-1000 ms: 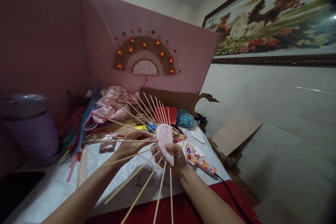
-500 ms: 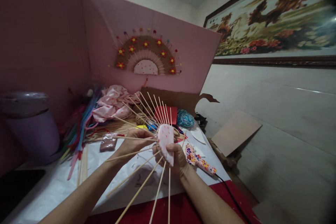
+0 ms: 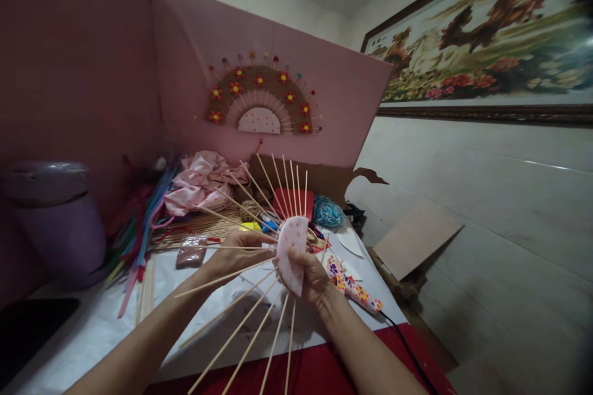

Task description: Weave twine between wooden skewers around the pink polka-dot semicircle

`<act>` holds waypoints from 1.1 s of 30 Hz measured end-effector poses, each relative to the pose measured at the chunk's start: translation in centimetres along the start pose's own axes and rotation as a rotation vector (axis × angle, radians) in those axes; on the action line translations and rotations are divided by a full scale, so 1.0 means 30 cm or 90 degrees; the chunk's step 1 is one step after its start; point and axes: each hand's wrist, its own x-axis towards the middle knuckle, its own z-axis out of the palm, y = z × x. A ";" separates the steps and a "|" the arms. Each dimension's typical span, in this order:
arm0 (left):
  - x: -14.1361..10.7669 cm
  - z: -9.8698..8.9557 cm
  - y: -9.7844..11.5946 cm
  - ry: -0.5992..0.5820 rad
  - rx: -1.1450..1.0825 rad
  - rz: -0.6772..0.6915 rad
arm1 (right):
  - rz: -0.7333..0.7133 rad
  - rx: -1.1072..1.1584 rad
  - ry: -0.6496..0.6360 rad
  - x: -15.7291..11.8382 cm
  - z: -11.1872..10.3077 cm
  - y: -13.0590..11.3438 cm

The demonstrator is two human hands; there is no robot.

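Note:
A half-round piece covered in pink dotted cloth [image 3: 290, 241] is held over the table, its straight edge facing right. Several thin wooden sticks [image 3: 250, 316] fan out from its curved edge. My right hand [image 3: 311, 274] grips the lower right part, thumb on the front and the other fingers hidden behind. At the curved left edge, my left hand [image 3: 243, 247] has its fingers closed around the base of a stick, partly hidden by the sticks.
A decorated half-round fan [image 3: 259, 80] hangs on the pink board. Behind my hands lie dotted cloth [image 3: 204, 179], blue yarn [image 3: 327, 211] and a red box. A flowered glue gun [image 3: 354, 292] with a black cord lies right. A packet [image 3: 191, 251] and pipe cleaners lie left.
The half-round piece has turned slightly, and its sticks have shifted with it. My right thumb sits a little higher and further left on the cloth. The camera view has moved slightly.

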 end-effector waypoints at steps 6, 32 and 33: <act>0.003 0.002 -0.028 0.027 0.004 -0.004 | 0.024 0.044 0.065 -0.001 0.007 -0.009; 0.001 -0.027 -0.041 0.128 0.313 0.199 | 0.065 0.088 -0.074 -0.006 0.007 0.005; 0.001 -0.027 -0.041 0.128 0.316 0.200 | 0.068 0.088 -0.077 -0.006 0.009 0.005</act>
